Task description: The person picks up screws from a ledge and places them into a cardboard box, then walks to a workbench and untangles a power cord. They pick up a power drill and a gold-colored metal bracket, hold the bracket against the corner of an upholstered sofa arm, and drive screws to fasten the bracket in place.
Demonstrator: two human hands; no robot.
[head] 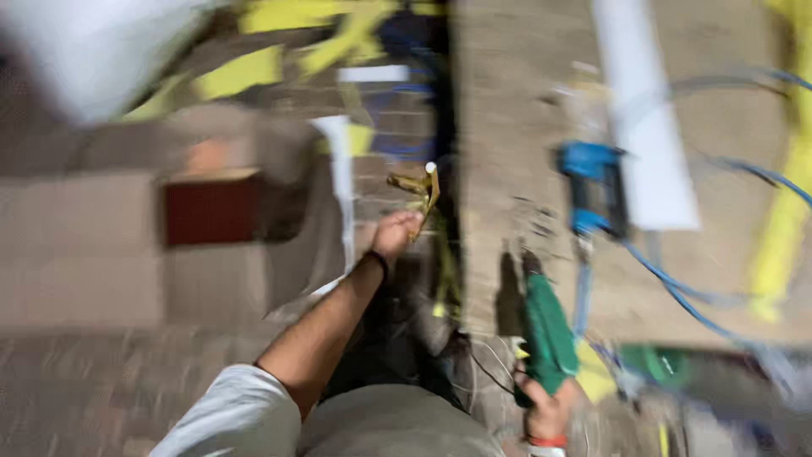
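Observation:
The picture is heavily blurred. My left hand (pixel 396 233) reaches forward and grips a yellowish-brown strap or bracket (pixel 420 188) beside a dark vertical gap in the wall. A black band sits on that wrist. My right hand (pixel 548 412) is low at the right and holds a green power tool (pixel 546 332), its dark tip pointing up at the grey concrete surface (pixel 499 127).
A blue power tool (pixel 595 188) with a blue cable (pixel 677 292) lies to the right, next to a white strip (pixel 644 118). Yellow bands (pixel 782 211) run along the far right and top. A dark red box (pixel 211 208) is at the left.

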